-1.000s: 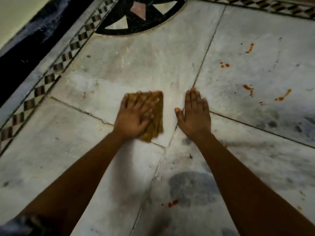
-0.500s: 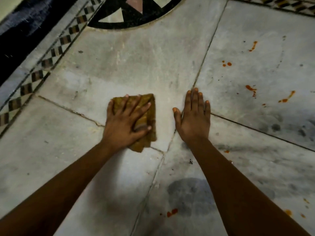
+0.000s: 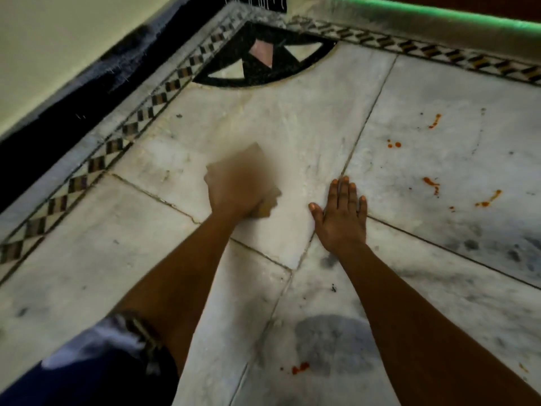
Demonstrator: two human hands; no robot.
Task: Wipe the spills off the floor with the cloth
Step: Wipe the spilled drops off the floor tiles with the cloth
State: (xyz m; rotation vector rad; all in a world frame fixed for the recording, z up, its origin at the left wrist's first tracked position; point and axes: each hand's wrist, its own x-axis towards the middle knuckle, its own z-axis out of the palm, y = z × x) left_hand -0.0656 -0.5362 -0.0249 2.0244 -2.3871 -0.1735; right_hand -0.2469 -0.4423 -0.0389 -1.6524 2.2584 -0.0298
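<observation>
1. Nearest the person, a small red spill (image 3: 300,368) lies on the floor (image 3: 292,136), well nearer than the right hand (image 3: 341,213) and a little to its left, beside a dark grey patch (image 3: 333,344).
2. The right hand is the landmark: it is planted flat on the floor with straight fingers, holding nothing, across a tile joint.
3. Just left of the right hand and slightly farther out, the left hand (image 3: 234,191) presses on the brown cloth (image 3: 251,159). Both are blurred, so I cannot tell how the fingers lie.
4. Right of the right hand, well apart, orange-red streaks (image 3: 432,183) and (image 3: 488,199) mark the next tile.
5. Farther out on that tile lie paired dots (image 3: 393,144) and a streak (image 3: 435,121).
6. Judgement: most remaining spills lie rightward, across the bracing hand from the cloth, so the cloth must travel right past it.
</observation>
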